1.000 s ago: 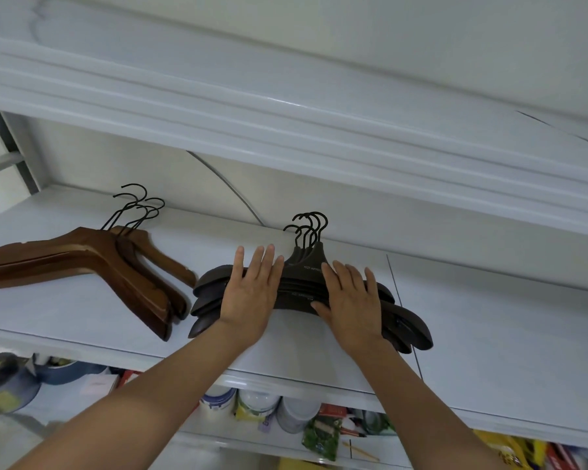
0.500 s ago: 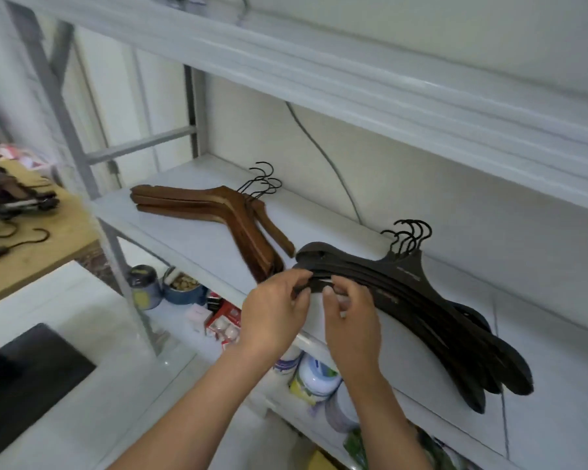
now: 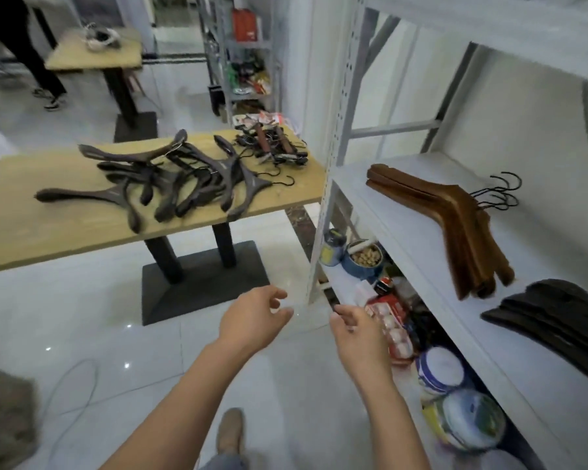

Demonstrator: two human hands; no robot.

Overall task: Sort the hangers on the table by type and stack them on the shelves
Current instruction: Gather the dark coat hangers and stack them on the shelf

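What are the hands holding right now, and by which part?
Nothing is held: the left hand and the right hand are both empty, fingers loosely curled.

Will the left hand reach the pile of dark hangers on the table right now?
Probably not yet. The left hand hangs empty over the floor, apart from the dark hangers on the table. Nothing blocks the way, so a step closer should do it.
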